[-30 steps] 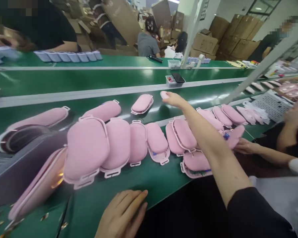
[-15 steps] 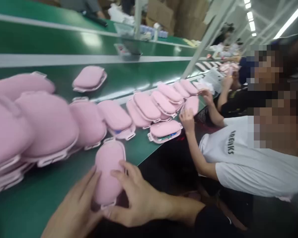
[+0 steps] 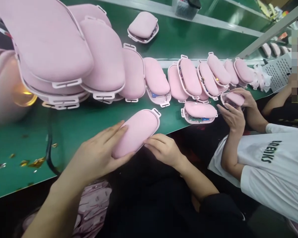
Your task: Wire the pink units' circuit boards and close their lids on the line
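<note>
Just off centre toward seven o'clock, the left hand (image 3: pixel 95 152) holds the pink case (image 3: pixel 140 129) in half-curled fingers, partly hiding its eight o'clock end. The right hand (image 3: pixel 166 150) bunches at its four o'clock edge; whether pinching, I cannot tell.

Pale light from above falls fairly evenly on my green worktop (image 3: pixel 72 124), and my left hand (image 3: pixel 99 148) and right hand (image 3: pixel 165 148) show clearly, with only slight softness. Below the near edge, all drops to near-black, swallowing the folds of my dark sleeve (image 3: pixel 221 211). White glare streaks the green surface past the far edge. Toward the left end, an amber glow marks a blurred pink case (image 3: pixel 2 89), and wide-angle stretch swells the stacked cases (image 3: pixel 49 43).
</note>
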Action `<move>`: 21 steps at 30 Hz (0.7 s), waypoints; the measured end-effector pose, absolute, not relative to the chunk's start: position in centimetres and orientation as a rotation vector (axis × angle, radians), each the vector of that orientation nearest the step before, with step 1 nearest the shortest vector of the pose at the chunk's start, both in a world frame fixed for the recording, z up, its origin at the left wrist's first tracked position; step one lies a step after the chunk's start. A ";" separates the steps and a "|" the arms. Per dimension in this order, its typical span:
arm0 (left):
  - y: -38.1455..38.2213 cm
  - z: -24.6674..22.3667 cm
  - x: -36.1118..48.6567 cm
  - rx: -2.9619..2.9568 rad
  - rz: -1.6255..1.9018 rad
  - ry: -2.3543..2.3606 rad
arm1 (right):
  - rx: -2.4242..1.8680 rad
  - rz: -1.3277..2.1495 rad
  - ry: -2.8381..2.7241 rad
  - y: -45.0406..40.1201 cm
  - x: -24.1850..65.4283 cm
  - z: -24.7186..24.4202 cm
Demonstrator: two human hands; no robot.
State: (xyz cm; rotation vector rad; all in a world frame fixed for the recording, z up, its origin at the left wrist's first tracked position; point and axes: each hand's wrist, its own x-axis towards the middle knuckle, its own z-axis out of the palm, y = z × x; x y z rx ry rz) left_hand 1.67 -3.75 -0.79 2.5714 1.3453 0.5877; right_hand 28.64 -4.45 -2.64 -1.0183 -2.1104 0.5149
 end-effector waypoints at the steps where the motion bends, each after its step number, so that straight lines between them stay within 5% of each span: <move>1: -3.8 -0.5 1.8 2.593 0.588 1.367 | -1.003 0.508 -2.073 -4.3 28.7 -2.6; 12: -2.3 0.2 -0.1 2.369 0.755 1.426 | -1.378 0.563 -2.521 -2.5 29.5 1.9; 21: -1.7 -0.1 0.4 2.250 0.801 1.323 | -1.254 0.618 -2.556 0.8 28.8 4.6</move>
